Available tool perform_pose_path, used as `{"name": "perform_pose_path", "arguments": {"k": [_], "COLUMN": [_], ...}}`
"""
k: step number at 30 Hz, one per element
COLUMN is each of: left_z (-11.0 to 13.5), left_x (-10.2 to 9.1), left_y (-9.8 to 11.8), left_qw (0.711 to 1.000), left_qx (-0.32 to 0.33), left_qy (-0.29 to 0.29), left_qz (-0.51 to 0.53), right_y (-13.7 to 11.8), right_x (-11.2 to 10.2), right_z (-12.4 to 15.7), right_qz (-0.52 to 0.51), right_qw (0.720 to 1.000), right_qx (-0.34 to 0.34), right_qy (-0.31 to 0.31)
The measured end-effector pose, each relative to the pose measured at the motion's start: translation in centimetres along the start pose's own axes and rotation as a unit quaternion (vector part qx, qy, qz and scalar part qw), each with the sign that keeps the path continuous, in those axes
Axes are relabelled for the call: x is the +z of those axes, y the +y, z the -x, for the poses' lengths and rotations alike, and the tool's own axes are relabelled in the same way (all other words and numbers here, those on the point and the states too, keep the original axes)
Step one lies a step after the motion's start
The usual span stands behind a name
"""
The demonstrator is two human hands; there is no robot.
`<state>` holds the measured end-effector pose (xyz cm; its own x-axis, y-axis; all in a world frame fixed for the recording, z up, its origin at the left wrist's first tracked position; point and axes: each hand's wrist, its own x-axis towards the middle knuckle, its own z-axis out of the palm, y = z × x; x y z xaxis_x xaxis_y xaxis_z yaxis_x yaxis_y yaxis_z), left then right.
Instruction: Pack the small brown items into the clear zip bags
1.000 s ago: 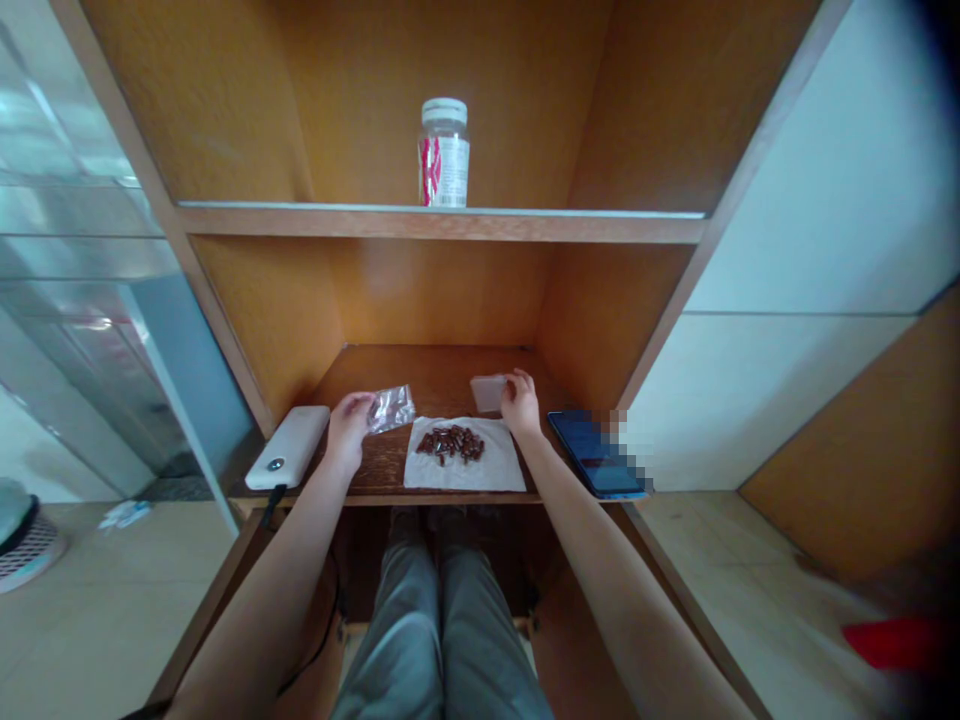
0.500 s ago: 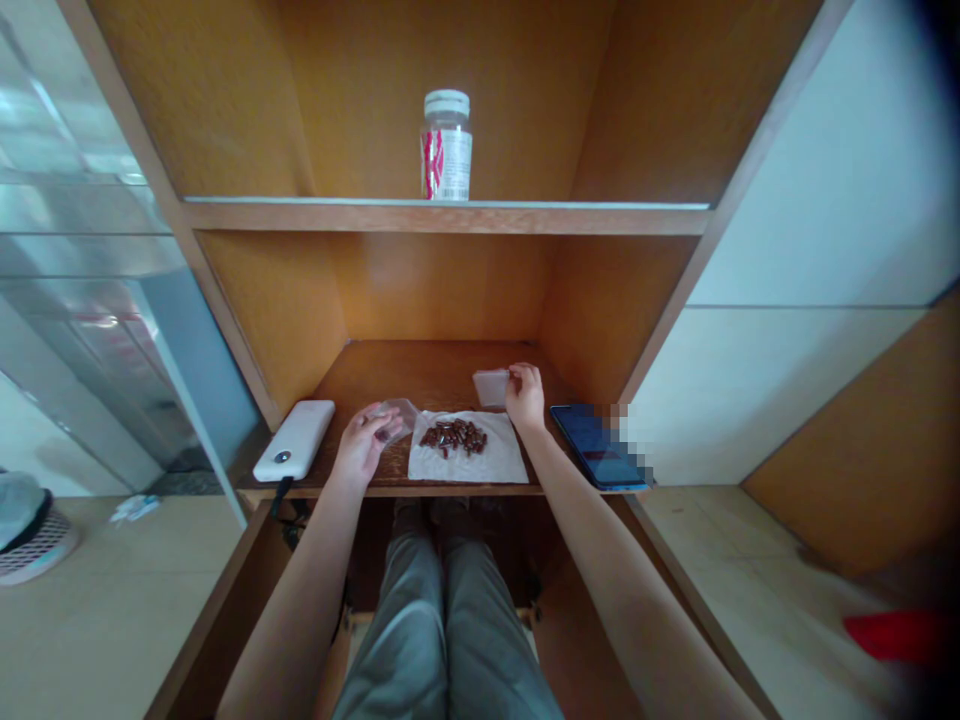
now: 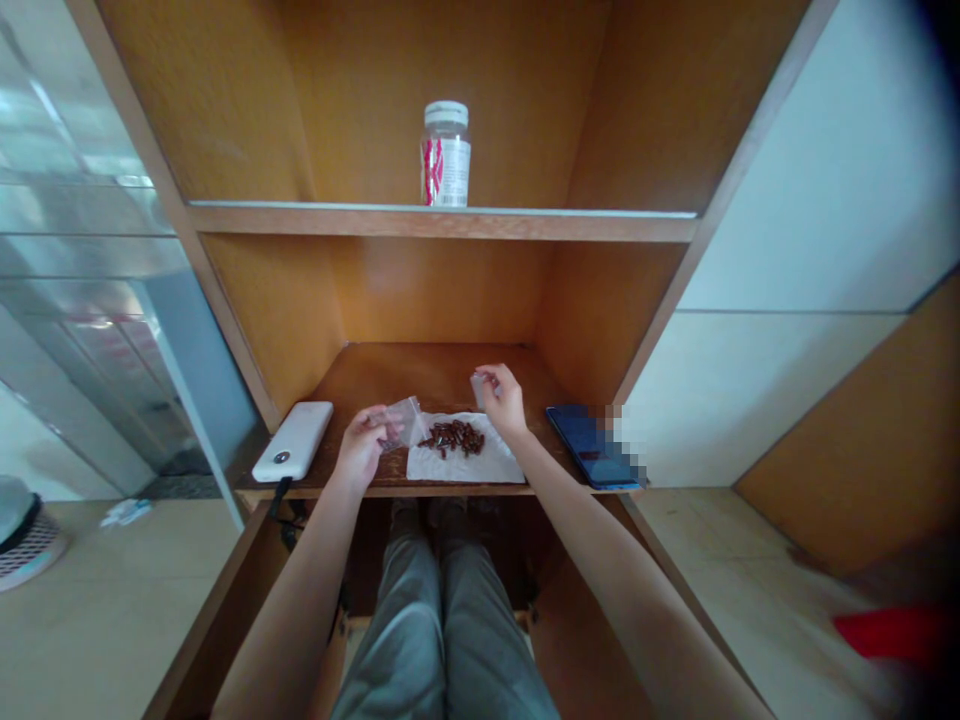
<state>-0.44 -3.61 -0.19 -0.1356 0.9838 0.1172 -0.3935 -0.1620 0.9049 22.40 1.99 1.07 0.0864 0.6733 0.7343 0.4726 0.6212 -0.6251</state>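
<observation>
My left hand [image 3: 362, 448] is closed on a small clear plastic bag [image 3: 402, 422], held just left of a white paper napkin [image 3: 465, 464] on the lower wooden shelf [image 3: 390, 378]. A pile of several dark reddish-brown capsules [image 3: 452, 437] lies on the napkin. My right hand [image 3: 504, 400] is above the napkin's far right corner, its fingers pinched on a small pale translucent piece [image 3: 478, 384], probably another little bag.
A white power bank [image 3: 293, 441] with a cable lies at the shelf's left front. A dark blue phone [image 3: 589, 446] lies at the right front. A clear pill bottle [image 3: 445, 153] with a white lid stands on the upper shelf. My knees show below.
My left hand brought the clear bag in toward the napkin. My right hand lifted the pale piece off the shelf and moved left with it, over the napkin's corner.
</observation>
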Motion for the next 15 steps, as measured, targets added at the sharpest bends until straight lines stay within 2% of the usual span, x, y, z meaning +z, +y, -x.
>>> {"name": "perform_pose_path", "arguments": {"k": [3, 6, 8, 10, 15], "left_z": [0.0, 0.0, 0.0, 0.0, -0.1], "left_x": [0.0, 0.1, 0.1, 0.0, -0.1], "left_y": [0.0, 0.0, 0.0, -0.1, -0.4], "left_qw": [1.000, 1.000, 1.000, 1.000, 0.999], "left_qx": [0.002, 0.000, 0.003, 0.010, 0.012], "left_qy": [-0.001, -0.006, -0.011, -0.009, 0.006], "left_qz": [-0.004, 0.002, 0.012, 0.017, 0.031], "right_y": [-2.3, -4.5, -5.7, -6.5, -7.0], "right_x": [1.8, 3.2, 3.6, 3.8, 4.1], "right_z": [0.2, 0.8, 1.3, 1.7, 2.0], "right_qz": [-0.070, -0.112, -0.127, -0.118, -0.059], "right_qw": [0.991, 0.965, 0.950, 0.947, 0.966], "right_qx": [0.034, 0.061, 0.062, 0.049, 0.027], "right_qy": [-0.108, -0.229, -0.280, -0.294, -0.248]}}
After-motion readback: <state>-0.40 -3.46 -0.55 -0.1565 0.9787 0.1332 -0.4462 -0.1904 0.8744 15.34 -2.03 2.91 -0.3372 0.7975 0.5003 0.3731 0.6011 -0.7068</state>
